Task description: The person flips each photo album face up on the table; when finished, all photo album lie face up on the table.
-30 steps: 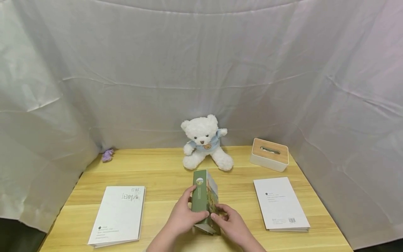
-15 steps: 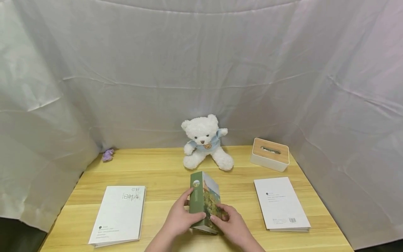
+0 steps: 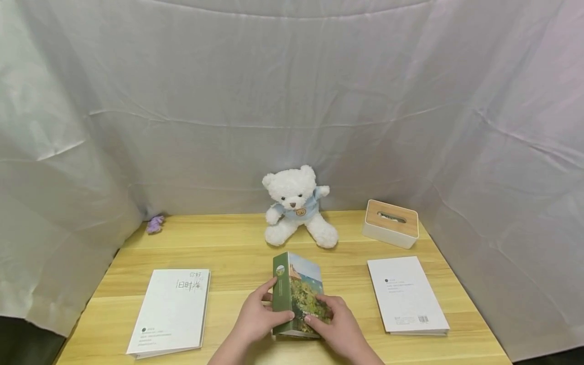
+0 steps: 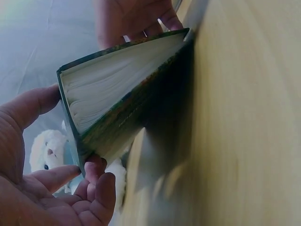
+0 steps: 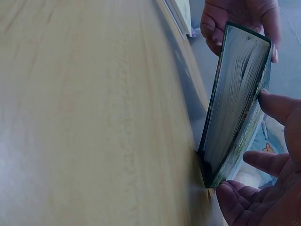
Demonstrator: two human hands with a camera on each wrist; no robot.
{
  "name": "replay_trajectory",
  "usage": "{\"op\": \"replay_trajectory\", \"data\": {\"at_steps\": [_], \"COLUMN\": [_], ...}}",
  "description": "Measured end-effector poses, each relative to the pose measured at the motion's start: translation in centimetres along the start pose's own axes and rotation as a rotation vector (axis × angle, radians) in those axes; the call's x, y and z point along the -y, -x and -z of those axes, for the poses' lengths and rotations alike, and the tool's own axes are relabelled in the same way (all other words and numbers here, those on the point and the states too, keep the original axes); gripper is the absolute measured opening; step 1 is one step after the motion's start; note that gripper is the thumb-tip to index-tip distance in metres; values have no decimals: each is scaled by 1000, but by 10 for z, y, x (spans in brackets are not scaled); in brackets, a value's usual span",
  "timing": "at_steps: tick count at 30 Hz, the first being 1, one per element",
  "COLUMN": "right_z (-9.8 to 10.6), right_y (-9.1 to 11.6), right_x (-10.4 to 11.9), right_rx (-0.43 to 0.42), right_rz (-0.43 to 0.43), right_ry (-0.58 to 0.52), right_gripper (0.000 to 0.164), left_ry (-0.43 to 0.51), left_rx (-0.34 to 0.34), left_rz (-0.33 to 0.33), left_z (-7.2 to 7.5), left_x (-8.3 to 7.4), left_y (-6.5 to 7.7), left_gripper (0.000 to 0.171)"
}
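Observation:
In the head view a thick book (image 3: 303, 291) with a green spine and a painted landscape cover stands tilted near the table's front. My left hand (image 3: 257, 314) grips its spine, thumb at the lower front corner and index finger higher on the spine. My right hand (image 3: 339, 327) holds the opposite side, thumb on the front cover. The left wrist view shows the book's white page block (image 4: 108, 84) as a wedge, wide at the spine. From the right wrist, fingertips (image 5: 225, 186) meet the book's lower edge close to the table.
White books lie flat at left (image 3: 171, 312) and right (image 3: 408, 296). A white teddy bear (image 3: 298, 208) in a blue top sits behind the held book. A wood-topped tissue box (image 3: 392, 223) stands back right; a small purple object (image 3: 155, 224) lies back left. Grey curtains (image 3: 292, 101) enclose the table.
The held book has turned so its landscape cover shows more toward the head camera, its spine shifting left. My left hand has moved slightly left with it; the other objects stay put.

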State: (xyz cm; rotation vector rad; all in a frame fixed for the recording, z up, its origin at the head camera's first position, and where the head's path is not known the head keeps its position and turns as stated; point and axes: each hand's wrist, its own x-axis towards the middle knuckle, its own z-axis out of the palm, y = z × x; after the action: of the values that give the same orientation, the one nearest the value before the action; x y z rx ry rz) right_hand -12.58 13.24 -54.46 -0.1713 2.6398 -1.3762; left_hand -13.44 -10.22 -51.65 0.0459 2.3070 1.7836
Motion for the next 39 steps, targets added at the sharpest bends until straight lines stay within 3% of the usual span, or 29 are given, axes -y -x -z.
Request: {"op": "replay_trajectory", "data": {"at_steps": [10, 19, 29, 39], "right_z": [0, 0, -1, -4], "right_y": [1, 1, 1, 1], "right_x": [-2, -3, -3, -7], "right_rx": [-51, -82, -76, -72], "right_rz": [43, 27, 17, 29], "right_ry": [88, 168, 212, 200], "right_gripper": [72, 74, 72, 75], "left_ry": [77, -34, 6, 33], "left_rx": [1, -42, -28, -18], "left_rz": [15, 11, 1, 16], "left_z": [-1, -3, -3, -2], "left_x": [10, 23, 35, 35], "left_y": [0, -2, -3, -4], "left_gripper": [88, 82, 78, 71]}}
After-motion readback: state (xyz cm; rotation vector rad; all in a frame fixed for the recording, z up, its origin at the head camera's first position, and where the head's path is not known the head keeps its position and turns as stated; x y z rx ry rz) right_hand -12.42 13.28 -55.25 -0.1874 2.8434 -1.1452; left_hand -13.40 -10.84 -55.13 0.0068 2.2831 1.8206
